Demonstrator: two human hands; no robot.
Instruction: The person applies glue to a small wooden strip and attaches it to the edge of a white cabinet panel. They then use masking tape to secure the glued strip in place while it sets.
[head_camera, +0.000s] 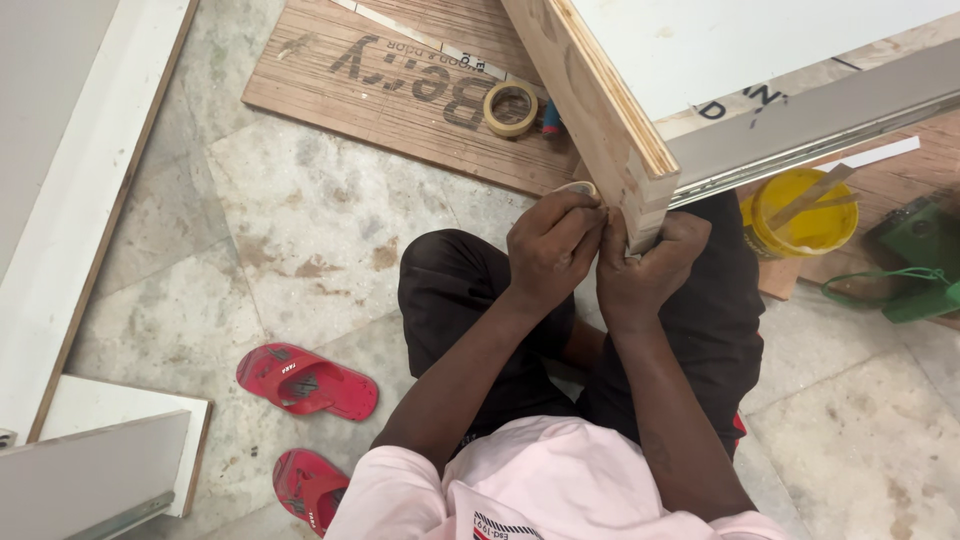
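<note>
A thick plywood board (590, 100) with a white laminate face slants across my lap, its corner pointing down at me. My left hand (550, 245) pinches a pale strip of tape or edge band (580, 187) against the board's raw edge near the corner. On the other side of that corner, my right hand (645, 270) presses its fingers onto the same strip. I sit on the floor in dark trousers (450, 290) and a pink shirt.
A roll of masking tape (510, 108) lies on a brown plywood sheet (380, 90) ahead. A yellow bucket (800, 215) with a stick and a green tool (920, 260) stand at right. Red sandals (305, 380) lie at left, white panels (60, 200) along the left side.
</note>
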